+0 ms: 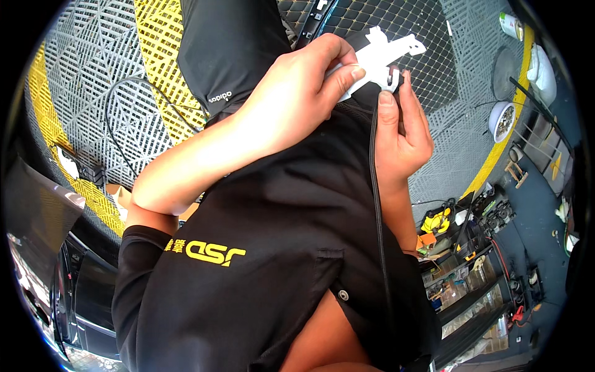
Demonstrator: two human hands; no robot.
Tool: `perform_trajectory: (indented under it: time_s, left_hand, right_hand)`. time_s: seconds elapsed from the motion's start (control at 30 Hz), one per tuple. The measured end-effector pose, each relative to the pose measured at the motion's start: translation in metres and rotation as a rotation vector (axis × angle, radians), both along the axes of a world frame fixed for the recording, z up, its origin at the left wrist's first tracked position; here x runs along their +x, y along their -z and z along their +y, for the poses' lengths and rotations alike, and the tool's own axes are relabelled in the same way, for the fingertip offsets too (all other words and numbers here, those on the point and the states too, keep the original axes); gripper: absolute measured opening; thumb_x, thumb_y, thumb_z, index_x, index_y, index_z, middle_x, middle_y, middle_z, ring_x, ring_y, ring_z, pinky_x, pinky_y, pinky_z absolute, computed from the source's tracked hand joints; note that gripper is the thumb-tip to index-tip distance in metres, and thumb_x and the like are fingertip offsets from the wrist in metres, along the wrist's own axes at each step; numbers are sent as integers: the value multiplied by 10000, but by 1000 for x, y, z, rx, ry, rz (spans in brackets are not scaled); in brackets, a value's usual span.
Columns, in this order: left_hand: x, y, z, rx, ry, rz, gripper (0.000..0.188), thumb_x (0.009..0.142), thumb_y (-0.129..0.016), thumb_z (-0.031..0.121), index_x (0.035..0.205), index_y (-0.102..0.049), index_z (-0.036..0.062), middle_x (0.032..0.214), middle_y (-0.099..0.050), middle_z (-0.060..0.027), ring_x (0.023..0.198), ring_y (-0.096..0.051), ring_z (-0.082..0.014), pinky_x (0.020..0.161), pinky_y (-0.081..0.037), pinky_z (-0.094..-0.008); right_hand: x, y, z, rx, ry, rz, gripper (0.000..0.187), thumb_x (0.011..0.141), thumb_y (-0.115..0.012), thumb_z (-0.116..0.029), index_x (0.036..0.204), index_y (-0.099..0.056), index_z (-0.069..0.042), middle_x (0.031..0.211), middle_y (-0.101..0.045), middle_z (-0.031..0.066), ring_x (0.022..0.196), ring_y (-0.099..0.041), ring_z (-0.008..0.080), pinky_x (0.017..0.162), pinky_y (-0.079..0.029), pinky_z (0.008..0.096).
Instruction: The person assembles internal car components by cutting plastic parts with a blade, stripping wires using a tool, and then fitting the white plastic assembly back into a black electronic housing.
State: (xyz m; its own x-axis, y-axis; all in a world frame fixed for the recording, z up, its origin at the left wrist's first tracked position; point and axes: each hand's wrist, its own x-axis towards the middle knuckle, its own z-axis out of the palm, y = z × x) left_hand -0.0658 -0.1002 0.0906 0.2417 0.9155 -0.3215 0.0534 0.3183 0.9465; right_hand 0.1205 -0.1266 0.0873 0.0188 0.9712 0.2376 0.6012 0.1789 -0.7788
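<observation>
A white plastic bracket [379, 59], flat with irregular arms, is held up over my lap near the top of the head view. My left hand [304, 90] is closed on its left edge, pinching it between thumb and curled fingers. On the bracket's lower right, my right hand [400, 133] grips a small white end with a dark slot between thumb and fingertips. Something dark shows beside those fingertips, too small to name. A thin black cord [375, 167] hangs down the front of my black shirt, below the right thumb.
Yellow and grey grid tiles [158, 56] cover the floor, with a black quilted mat [427, 74] on top. A long dark trim piece [315, 23] lies beyond my hands. At right are a white bowl of small parts [502, 121] and cluttered tools; a black car [93, 304] stands left.
</observation>
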Motion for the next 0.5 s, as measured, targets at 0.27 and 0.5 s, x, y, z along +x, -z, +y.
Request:
perform_trajectory:
  time_s: [0.27, 0.5]
  left_hand:
    - [0, -6, -1, 355, 1, 174, 145, 1008, -650, 133, 1064, -577, 21, 740, -604, -75, 613, -568, -129, 590, -463, -274]
    - [-8, -12, 3, 111, 219, -84, 140, 1027, -629, 161, 1057, -587, 31, 762, -581, -1, 619, -510, -42, 544, -417, -221]
  right_hand:
    - [43, -13, 24, -214, -217, 409, 276, 906, -757, -52, 1145, -715, 80, 1212, -695, 250, 1119, -683, 279, 968, -534, 353]
    - [68, -10, 27, -797, -372, 1011, 374, 846, -839, -257, 1094, -738, 4, 1074, -728, 159, 967, -702, 237, 858, -567, 356]
